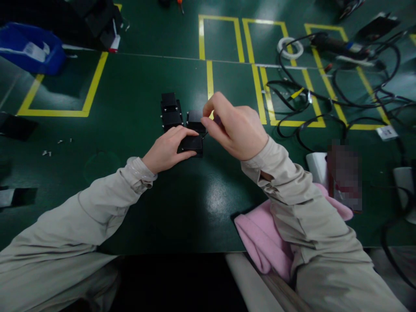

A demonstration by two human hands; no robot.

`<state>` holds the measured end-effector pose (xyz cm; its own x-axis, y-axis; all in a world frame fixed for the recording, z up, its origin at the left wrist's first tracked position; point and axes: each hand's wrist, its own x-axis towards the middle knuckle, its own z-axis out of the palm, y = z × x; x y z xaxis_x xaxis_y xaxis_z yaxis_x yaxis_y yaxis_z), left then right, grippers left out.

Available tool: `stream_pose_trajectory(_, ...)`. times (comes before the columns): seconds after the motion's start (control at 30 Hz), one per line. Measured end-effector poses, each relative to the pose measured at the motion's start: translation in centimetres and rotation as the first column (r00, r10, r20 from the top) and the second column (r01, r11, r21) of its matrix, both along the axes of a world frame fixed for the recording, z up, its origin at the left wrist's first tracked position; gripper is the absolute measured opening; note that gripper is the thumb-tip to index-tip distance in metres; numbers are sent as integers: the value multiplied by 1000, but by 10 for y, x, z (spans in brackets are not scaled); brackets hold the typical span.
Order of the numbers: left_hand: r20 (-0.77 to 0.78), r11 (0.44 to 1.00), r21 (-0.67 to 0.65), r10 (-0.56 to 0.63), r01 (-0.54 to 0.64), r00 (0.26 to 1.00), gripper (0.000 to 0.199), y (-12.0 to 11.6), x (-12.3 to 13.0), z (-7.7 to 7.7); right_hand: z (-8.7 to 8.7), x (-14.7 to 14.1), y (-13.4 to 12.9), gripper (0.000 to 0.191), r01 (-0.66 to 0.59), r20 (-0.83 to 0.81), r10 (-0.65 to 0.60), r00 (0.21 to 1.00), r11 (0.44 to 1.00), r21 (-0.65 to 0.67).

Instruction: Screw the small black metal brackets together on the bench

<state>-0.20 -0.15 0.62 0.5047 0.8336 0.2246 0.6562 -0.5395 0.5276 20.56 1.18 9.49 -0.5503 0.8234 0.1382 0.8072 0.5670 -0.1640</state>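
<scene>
My left hand (167,147) holds a small black block (192,143) on the green table, fingers over its top and thumb along its near side. To the right of it, my right hand (238,125) is closed in a pinch. From below its fingertips a thin rod (205,135) slants to the block's right corner; what kind of tool it is, I cannot make out. Just behind lies another black block (195,116). A further black assembly (171,113), with small shiny screws along its edges, stands left of that and is partly covered by my left fingers.
Loose screws (47,153) lie on the left. A blue bin (35,50) stands at the back left. Black cables (302,86) and a white tape roll (290,48) spread over the right side. A pink cloth (260,238) hangs over the front edge beneath my right forearm.
</scene>
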Motion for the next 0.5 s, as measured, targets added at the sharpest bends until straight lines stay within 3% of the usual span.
stream_pose_trajectory(0.1, -9, 1000, -6, 7, -7, 1000, 40, 0, 0, 0, 0, -1, 0, 52, 9, 24, -9, 1000, 1000, 6)
stream_pose_trajectory(0.3, -9, 1000, -7, 6, -6, 1000, 41, 0, 0, 0, 0, -1, 0, 41, 11, -17, -11, 1000, 1000, 3)
stream_pose_trajectory(0.5, -3, 1000, 15, -4, 4, 1000, 40, 1, -1, -1, -1, -1, 2, 49, 12, 24, -12, 1000, 1000, -4)
